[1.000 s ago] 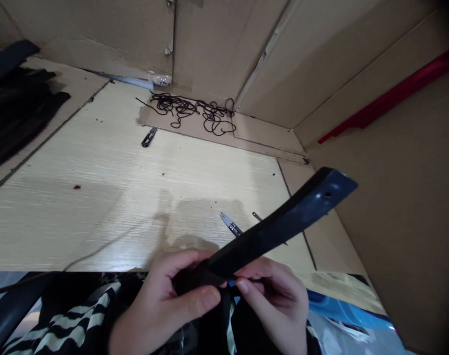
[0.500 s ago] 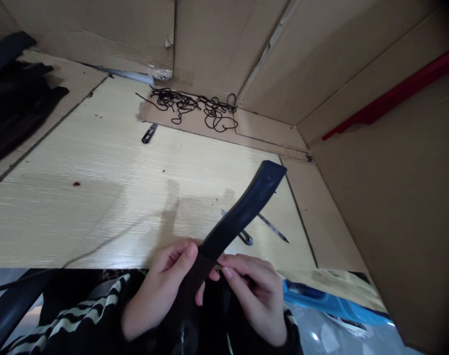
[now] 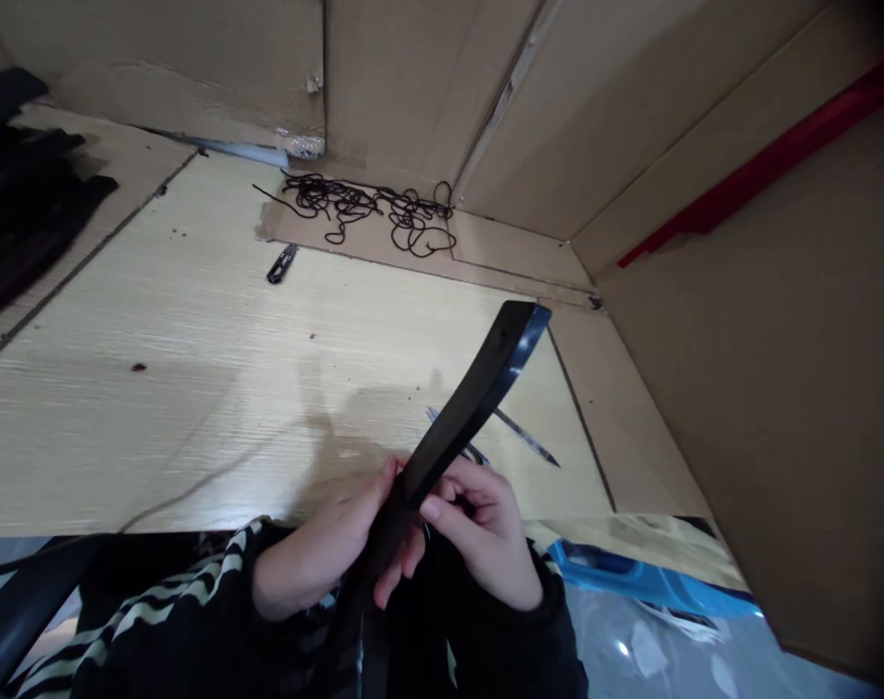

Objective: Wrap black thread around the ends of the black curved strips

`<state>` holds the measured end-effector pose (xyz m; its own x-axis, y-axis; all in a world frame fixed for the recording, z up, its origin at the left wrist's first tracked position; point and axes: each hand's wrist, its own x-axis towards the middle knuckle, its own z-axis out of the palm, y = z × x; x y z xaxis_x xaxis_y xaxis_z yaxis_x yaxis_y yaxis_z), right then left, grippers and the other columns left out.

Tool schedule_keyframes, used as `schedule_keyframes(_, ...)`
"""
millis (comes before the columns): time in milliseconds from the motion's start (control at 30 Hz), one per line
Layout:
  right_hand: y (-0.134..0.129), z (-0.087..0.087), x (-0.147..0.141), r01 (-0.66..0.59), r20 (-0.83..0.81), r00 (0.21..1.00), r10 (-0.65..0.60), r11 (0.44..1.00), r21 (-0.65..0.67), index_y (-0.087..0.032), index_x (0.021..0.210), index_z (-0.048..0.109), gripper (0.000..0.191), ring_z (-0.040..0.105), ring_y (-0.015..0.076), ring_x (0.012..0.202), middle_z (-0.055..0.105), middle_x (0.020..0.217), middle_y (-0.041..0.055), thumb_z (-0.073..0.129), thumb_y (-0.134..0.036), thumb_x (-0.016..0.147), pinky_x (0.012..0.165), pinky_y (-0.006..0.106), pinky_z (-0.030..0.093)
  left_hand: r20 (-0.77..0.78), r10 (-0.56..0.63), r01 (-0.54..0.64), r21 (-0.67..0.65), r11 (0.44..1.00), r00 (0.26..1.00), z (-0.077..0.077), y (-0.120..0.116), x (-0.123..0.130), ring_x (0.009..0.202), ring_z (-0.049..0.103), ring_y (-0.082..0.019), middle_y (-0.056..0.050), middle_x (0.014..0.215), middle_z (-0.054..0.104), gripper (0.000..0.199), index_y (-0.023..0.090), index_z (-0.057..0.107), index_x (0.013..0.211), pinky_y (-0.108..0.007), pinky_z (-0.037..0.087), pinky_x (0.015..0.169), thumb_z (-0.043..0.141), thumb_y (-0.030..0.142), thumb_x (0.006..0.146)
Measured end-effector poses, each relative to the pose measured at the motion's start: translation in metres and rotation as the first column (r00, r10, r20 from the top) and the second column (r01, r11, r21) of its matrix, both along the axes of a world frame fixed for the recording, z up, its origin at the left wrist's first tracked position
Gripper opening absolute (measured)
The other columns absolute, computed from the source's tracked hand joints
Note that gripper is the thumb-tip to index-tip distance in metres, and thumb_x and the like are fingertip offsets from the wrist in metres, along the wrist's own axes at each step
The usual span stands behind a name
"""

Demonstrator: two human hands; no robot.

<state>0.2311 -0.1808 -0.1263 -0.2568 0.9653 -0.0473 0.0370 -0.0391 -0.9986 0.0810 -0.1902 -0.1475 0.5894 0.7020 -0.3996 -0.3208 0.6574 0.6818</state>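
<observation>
1. I am gripping a black strip (image 3: 462,408), matt-faced, its edge gleaming smooth and glossy.
2. The wood-grained table (image 3: 194,408) is shining along its near edge.
3. By its far edge, cord (image 3: 323,194) is looking matt on dull cardboard (image 3: 504,243).

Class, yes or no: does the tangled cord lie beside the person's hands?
No, the tangled cord lies at the foot of the cardboard wall, well beyond the left hand and right hand.
</observation>
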Motion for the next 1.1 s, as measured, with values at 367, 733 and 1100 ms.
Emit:
schedule_keyframes(367,-0.001,0.013,-0.006,0.143,-0.083,0.986,-0.147,0.988,-0.059,-0.02,0.082,0.064,0.017,0.046,0.0068,0.04,0.042,0.054,-0.0083,0.074,-0.03,0.075,0.038,0.018,0.042,-0.13,0.221,-0.192,0.205,0.96,0.967,0.014,-0.019,-0.002,0.077,0.064,-0.017,-0.005,0.089,0.072,0.03,0.018,0.066,0.093,-0.026,0.048,0.072,0.051,0.044,0.092)
schedule_keyframes(733,0.01,0.003,-0.003,-0.046,-0.132,0.991,0.034,0.995,-0.089,-0.016,0.077,0.067,0.037,0.046,0.0076,0.048,0.048,0.054,-0.0058,0.078,-0.049,0.067,0.047,0.02,0.04,0.133,0.04,-0.051,0.084,0.995,0.99,0.004,-0.01,0.003,0.026,0.037,-0.006,0.005,0.046,0.056,0.054,0.018,0.054,0.107,-0.018,0.026,0.033,0.03,0.064,0.09)
schedule_keyframes(1100,0.001,0.011,-0.007,0.007,-0.184,0.983,-0.019,0.998,-0.061,-0.017,0.084,0.068,0.013,0.059,0.0104,0.043,0.06,0.052,-0.0044,0.071,-0.028,0.08,0.041,0.02,0.045,-0.11,0.231,-0.204,0.21,0.956,0.967,0.018,-0.009,-0.006,0.052,0.06,-0.007,0.003,0.068,0.064,0.027,0.018,0.058,0.087,-0.018,0.046,0.053,0.053,0.044,0.091)
